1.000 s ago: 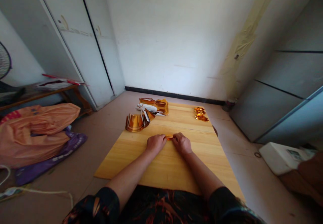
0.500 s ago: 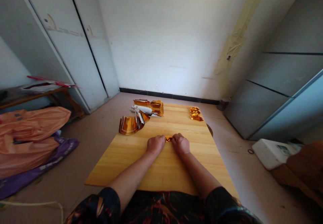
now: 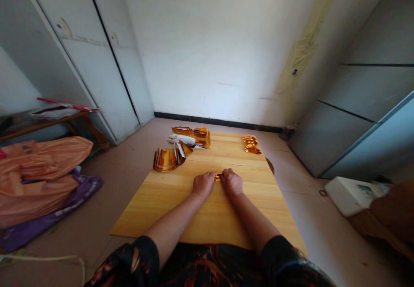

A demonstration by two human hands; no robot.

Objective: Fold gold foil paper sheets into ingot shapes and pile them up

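Between my two fists a small piece of shiny gold foil shows, low over the middle of the wooden table. My left hand is closed on its left end, and my right hand grips the right end. The fingers hide most of the foil. At the table's far right corner lie several crumpled gold foil pieces. Curved gold sheets rest at the left edge, with more gold sheets and a white roll behind them.
Orange cloth and a purple bag lie at the left, near a low bench. Grey cabinets stand at the back left. A white box is on the right, in front of a grey refrigerator-like unit.
My left hand has shifted slightly right, closer to my right hand. Less of the gold foil shows between them. The piles on the table stay as they were.
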